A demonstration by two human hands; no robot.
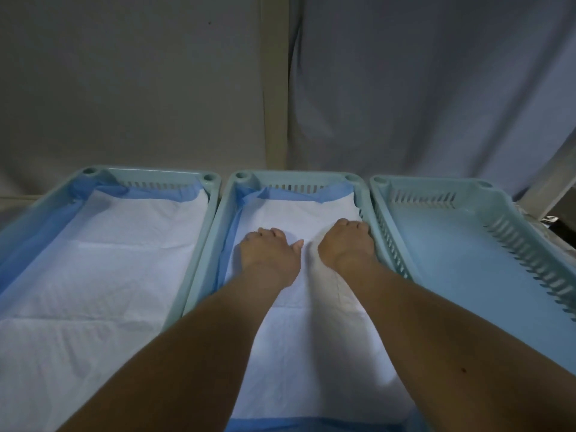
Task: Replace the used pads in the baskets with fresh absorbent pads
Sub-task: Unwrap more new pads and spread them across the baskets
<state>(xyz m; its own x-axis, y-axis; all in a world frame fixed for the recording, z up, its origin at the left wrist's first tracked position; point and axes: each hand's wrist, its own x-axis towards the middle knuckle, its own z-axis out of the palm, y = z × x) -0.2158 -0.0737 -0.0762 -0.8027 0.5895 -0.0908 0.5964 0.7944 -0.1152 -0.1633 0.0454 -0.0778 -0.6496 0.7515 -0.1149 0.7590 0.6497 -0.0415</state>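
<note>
Across the middle basket (pixel 363 194), white absorbent pad (pixel 305 322) pressed flat by left hand (pixel 269 247) and right hand (pixel 346 241), fingers curled under with nothing clearly gripped, left basket (pixel 212 194) padded alike, right basket (pixel 498 201) bare.

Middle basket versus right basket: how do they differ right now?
The middle basket holds a white, blue-edged pad; the right basket shows a bare floor. Both hands, left and right, press in the middle basket; none touch the right basket. Both are pale green with slotted walls.
</note>
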